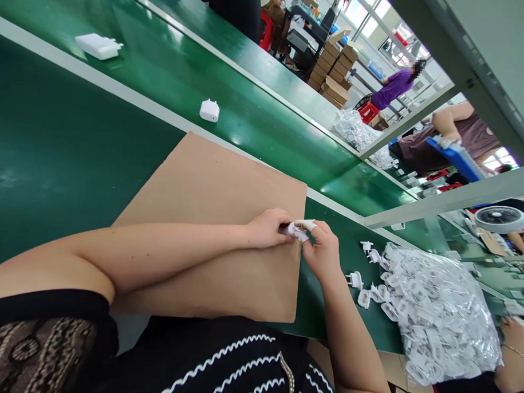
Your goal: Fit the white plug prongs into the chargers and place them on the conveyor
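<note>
My left hand [269, 228] and my right hand [321, 247] meet above the right edge of a brown cardboard sheet [227, 180]. Between them is a small white plastic piece [296, 232], pinched by the fingers of both hands; its exact kind is partly hidden. White coverings wrap some fingertips of my right hand. Right of that hand lie loose white plug adapters [355, 280] with metal pins, beside a clear plastic bag [442, 310] full of similar white pieces.
A white charger [210, 110] and a longer white one [97, 46] lie on the green belt [154, 74] beyond a pale rail. Metal frame posts [455, 195] cross at right. A co-worker's hand [516, 334] is at lower right; other people sit farther back near stacked cartons [332, 68].
</note>
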The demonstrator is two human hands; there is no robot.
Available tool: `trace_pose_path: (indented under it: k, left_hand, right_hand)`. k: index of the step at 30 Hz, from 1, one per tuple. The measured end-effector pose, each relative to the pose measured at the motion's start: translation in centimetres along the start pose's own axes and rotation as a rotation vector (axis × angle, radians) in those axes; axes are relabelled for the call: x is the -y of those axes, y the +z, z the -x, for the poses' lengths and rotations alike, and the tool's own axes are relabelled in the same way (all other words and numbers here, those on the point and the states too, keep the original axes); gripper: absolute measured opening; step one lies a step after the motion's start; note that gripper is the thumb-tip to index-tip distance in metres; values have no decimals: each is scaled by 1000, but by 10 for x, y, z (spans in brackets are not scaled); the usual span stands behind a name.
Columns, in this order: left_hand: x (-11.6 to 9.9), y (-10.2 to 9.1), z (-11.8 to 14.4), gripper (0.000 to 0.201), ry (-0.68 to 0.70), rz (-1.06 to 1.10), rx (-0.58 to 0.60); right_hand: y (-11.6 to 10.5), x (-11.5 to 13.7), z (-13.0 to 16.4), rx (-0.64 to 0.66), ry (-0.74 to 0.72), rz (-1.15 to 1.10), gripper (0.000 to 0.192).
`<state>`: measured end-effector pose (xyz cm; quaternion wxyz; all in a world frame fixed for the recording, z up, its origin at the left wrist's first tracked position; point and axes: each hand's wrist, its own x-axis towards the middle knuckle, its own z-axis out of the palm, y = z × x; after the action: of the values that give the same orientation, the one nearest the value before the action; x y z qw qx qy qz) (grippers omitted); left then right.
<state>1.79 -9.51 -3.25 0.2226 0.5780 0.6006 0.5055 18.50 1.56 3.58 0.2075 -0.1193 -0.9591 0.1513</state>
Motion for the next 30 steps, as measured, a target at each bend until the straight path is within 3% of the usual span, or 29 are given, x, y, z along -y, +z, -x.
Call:
trace_pose_path:
  k: [5,11,23,30]
  left_hand:
    - [0,0,0,17,-1,17,1]
    - [-3,-2,0,19,-13,17,12]
    - [-3,-2,2,20,-42,61,19]
    - [-3,-1,1,25,-99,64,21]
  right_hand:
    - [0,2,0,44,-27,11,39]
    - [-2,3,1,-22,-5,-2,35]
    - [0,0,-3,56,-46,115,46]
    - [1,-2,-6,96,7,116,45]
